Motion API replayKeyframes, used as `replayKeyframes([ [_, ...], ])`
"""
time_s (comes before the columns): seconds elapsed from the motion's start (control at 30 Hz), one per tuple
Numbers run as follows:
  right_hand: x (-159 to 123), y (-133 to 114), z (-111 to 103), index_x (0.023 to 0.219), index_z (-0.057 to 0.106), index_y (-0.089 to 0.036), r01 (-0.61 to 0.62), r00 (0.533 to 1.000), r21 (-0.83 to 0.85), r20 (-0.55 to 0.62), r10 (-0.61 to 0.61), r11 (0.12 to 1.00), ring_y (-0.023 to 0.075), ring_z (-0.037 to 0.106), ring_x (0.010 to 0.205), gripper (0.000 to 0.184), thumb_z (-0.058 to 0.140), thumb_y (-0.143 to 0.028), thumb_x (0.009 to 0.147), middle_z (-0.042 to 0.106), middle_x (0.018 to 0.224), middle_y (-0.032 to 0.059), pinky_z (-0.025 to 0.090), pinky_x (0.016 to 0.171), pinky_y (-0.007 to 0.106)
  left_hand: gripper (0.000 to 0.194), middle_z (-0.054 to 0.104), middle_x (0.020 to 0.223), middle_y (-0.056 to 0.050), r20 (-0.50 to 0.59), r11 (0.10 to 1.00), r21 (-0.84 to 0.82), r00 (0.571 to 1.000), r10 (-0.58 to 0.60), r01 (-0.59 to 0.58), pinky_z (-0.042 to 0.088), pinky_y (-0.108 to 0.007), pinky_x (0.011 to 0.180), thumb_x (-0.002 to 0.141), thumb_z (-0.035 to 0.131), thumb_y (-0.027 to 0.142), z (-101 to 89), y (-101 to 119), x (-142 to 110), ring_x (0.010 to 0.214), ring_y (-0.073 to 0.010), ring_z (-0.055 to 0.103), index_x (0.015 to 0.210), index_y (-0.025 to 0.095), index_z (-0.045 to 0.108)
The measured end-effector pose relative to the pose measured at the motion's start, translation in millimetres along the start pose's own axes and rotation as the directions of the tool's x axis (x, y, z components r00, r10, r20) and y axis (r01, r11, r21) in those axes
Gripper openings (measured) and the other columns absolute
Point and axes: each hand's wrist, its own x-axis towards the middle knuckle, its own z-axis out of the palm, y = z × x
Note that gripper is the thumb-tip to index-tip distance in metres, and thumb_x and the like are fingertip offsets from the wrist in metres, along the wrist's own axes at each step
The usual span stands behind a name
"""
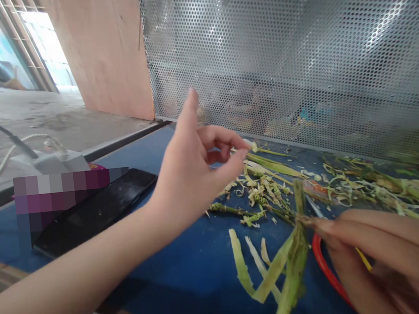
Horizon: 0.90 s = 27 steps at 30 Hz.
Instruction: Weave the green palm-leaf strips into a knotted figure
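My right hand (382,254) pinches a withered green plant stalk (297,267) near its upper end, between thumb and fingertips. Pale green peel strips (259,290) are beside the stalk, at its left. Above the blue table, my left hand (198,163) is closed at thumb and fingertips while one finger points up. Whether anything sits in that pinch is unclear; a pale bit shows right behind the fingertips. Partly under my right hand are scissors with a red handle (325,264) and a metal blade (314,207). Past my left hand lies a heap of green trimmings (268,188).
A black phone (107,211) lies on the blue table (169,279) at the left, near a white plug block (52,160) with cables. More stalks and shavings (378,185) lie at right. A perforated metal panel (277,56) stands along the back, beside a wooden board (106,53).
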Motion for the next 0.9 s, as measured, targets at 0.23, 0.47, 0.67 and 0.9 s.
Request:
replayKeyframes([
  [0.23,9,-7,2,0.095,0.059,-0.018,-0.047,0.998,-0.064,-0.042,0.044,0.997,0.0118,0.060,0.077,0.020,0.057,-0.010,0.077,0.063,0.090,0.0041,0.044,0.075,0.023,0.086,0.065,0.092,-0.001,0.286,0.999,-0.008,0.958,0.036,-0.035,0.055,-0.023,0.067,0.072,0.054,0.003,8.5,0,-11,0.087,-0.0149,0.063,0.139,0.021,0.003],
  [0.47,13,-7,9,0.088,0.057,-0.018,-0.034,0.998,-0.081,-0.048,0.030,0.996,0.0098,0.059,0.071,0.008,0.053,-0.015,0.081,0.063,0.081,0.0025,0.043,0.062,0.020,0.085,0.066,0.096,0.004,0.378,0.970,0.066,0.906,0.192,-0.233,0.057,-0.024,0.069,0.076,0.055,0.007,7.2,-5,-20,0.084,-0.0151,0.065,0.137,0.035,0.004],
  [0.67,15,-6,16,0.084,0.056,-0.018,-0.077,0.996,-0.031,-0.045,0.075,0.997,0.0099,0.059,0.061,0.006,0.051,-0.016,0.081,0.063,0.077,0.0018,0.042,0.052,0.020,0.080,0.065,0.099,0.002,0.402,0.942,0.080,0.875,0.269,-0.327,0.056,-0.021,0.068,0.079,0.051,0.008,6.0,-9,-20,0.085,-0.0130,0.064,0.138,0.030,0.001],
  [0.9,12,-1,27,0.087,0.055,-0.017,-0.113,0.993,0.092,0.034,0.110,0.989,0.0093,0.055,0.054,0.008,0.049,-0.014,0.081,0.063,0.079,0.0035,0.042,0.052,0.022,0.077,0.068,0.088,0.003,0.376,0.909,0.234,0.895,0.241,-0.344,0.053,-0.019,0.056,0.080,0.053,0.012,5.8,-16,-17,0.074,-0.0122,0.064,0.137,0.031,0.005],
])
